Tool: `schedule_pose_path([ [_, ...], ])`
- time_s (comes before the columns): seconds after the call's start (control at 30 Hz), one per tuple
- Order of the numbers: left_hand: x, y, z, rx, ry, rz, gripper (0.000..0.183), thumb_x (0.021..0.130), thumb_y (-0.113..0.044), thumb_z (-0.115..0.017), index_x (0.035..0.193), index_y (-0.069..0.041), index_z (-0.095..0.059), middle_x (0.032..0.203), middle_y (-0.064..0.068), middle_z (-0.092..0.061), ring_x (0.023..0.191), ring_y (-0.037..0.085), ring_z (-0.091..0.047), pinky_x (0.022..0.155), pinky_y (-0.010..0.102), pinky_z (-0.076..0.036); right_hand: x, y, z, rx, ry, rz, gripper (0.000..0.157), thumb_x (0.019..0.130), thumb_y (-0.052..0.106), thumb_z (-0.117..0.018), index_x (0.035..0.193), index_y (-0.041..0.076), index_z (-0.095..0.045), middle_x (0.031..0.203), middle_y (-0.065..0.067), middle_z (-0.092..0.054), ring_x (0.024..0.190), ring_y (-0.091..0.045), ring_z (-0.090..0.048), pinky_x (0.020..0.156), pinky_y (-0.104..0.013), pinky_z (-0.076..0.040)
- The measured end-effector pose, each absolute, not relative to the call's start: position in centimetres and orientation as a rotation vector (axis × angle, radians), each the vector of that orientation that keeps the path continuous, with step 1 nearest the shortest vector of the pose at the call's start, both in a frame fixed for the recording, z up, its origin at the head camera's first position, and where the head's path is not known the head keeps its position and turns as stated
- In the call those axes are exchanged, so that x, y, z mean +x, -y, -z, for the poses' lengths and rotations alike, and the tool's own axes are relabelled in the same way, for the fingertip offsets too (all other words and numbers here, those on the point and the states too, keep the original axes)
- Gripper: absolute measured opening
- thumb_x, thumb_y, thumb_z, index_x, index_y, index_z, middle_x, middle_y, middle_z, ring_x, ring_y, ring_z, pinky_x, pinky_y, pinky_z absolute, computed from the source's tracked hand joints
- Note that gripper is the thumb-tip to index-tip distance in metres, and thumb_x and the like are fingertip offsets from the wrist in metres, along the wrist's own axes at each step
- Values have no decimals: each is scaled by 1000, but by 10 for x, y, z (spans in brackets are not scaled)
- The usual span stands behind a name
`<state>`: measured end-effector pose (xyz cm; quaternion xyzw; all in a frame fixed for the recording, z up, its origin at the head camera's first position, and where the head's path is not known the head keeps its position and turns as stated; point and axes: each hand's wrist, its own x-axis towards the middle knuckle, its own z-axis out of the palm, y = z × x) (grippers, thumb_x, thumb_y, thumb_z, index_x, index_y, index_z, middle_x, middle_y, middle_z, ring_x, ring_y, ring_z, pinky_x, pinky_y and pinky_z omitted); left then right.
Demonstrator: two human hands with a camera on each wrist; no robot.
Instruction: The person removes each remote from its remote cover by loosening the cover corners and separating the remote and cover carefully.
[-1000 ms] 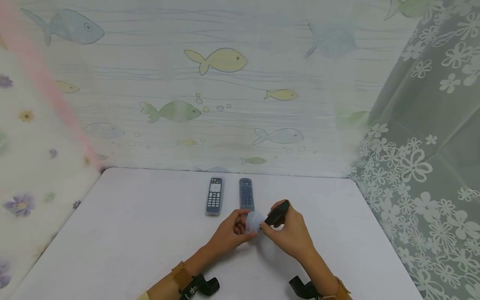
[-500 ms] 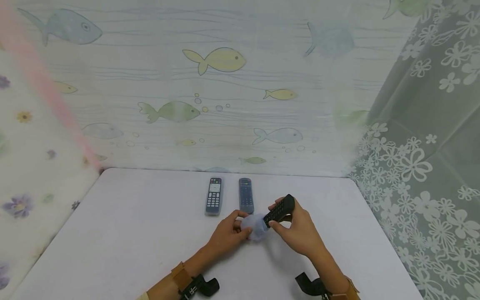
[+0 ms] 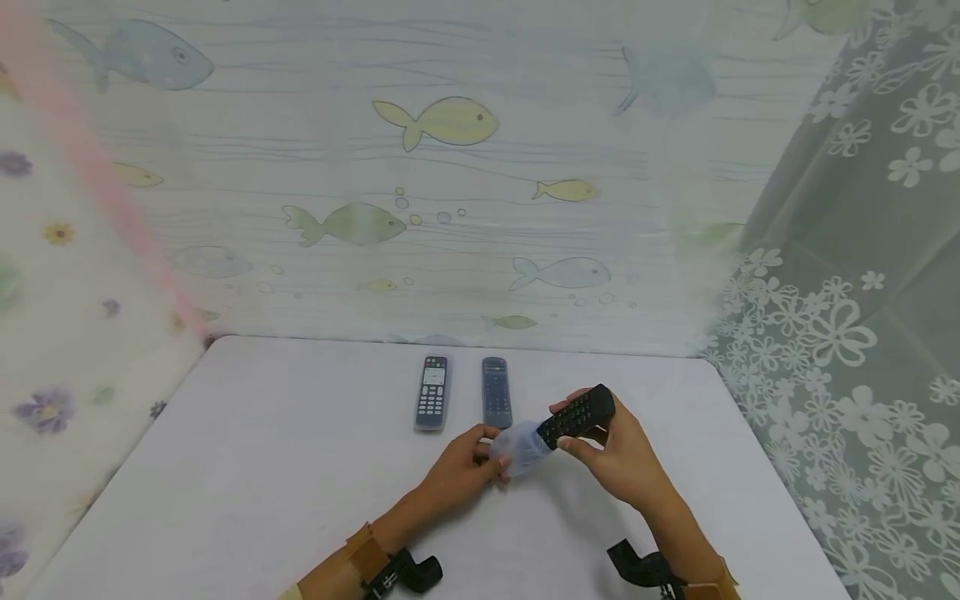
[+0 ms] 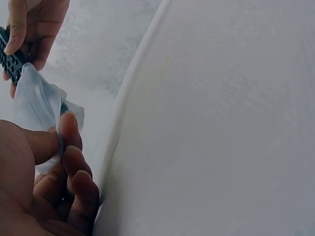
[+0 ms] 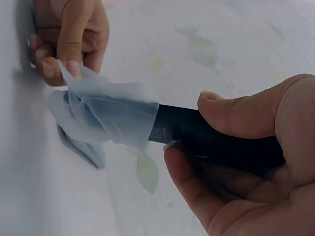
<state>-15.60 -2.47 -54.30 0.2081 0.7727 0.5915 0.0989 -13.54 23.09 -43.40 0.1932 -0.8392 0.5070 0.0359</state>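
Observation:
My right hand [image 3: 626,467] grips a black remote control [image 3: 577,417] by its upper part, keys facing up in the head view. The remote's lower end sits inside a thin, bluish, translucent plastic sleeve [image 3: 522,447]. My left hand [image 3: 457,469] pinches the edge of this sleeve between thumb and index finger, as the left wrist view shows at the loose film [image 4: 39,101]. In the right wrist view the bare part of the remote [image 5: 179,128] runs from the wrinkled film into my right hand. Both hands are raised above the white table.
Two other remote controls lie behind my hands, keys up: one on the left [image 3: 431,400] and one on the right [image 3: 496,396], both apparently in clear covers. The white table [image 3: 262,467] meets a fish-print curtain [image 3: 450,208] at its back edge.
My right hand has moved right and slightly up with the remote, whose keys have turned into view. The sleeve has stretched out toward the right. My left hand has stayed nearly in place.

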Motion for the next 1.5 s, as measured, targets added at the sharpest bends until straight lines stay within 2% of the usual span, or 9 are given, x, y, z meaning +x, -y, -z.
schedule_pose_path([
  [0.2, -157, 25, 542, 617, -2271, -1752, 38, 106, -18, -67, 136, 3, -54, 100, 8, -81, 88, 16, -76, 89, 26, -50, -135, -234, 432, 575, 2559, -1594, 51, 88, -5, -82, 132, 2, -57, 130, -11, -70, 128, -32, -66, 102, -40, -56],
  [0.47, -160, 26, 543, 625, -2220, -1778, 40, 106, -16, -67, 138, 4, -54, 99, 9, -80, 87, 16, -76, 88, 25, -49, -135, -239, 426, 561, 2554, -1612, 51, 88, -5, -82, 132, 2, -58, 131, -10, -70, 128, -31, -66, 103, -34, -55],
  [0.6, -160, 27, 542, 629, -2219, -1767, 40, 106, -15, -67, 139, 4, -54, 99, 10, -80, 86, 16, -76, 84, 24, -50, -134, -240, 423, 582, 2544, -1616, 51, 89, -5, -82, 132, 1, -57, 131, -11, -70, 129, -31, -65, 103, -33, -54],
  [0.87, -160, 30, 540, 652, -2188, -1787, 37, 106, -12, -67, 138, 5, -58, 97, 13, -80, 84, 25, -76, 64, 22, -44, -133, -242, 419, 583, 2542, -1603, 51, 90, -2, -82, 133, 2, -57, 131, -10, -71, 128, -30, -66, 104, -33, -54],
  [1.13, -159, 30, 537, 670, -2198, -1769, 37, 107, -12, -65, 139, 4, -58, 95, 12, -80, 81, 24, -74, 62, 22, -42, -133, -248, 418, 579, 2517, -1610, 50, 88, -3, -83, 131, 1, -58, 129, -10, -73, 125, -29, -68, 100, -24, -54],
  [1.5, -159, 29, 537, 640, -2178, -1772, 37, 106, -11, -65, 139, 4, -58, 92, 12, -79, 68, 16, -64, 57, 21, -45, -131, -252, 412, 540, 2545, -1612, 49, 87, 0, -85, 130, 6, -61, 128, -4, -73, 122, -19, -69, 99, -24, -55],
])
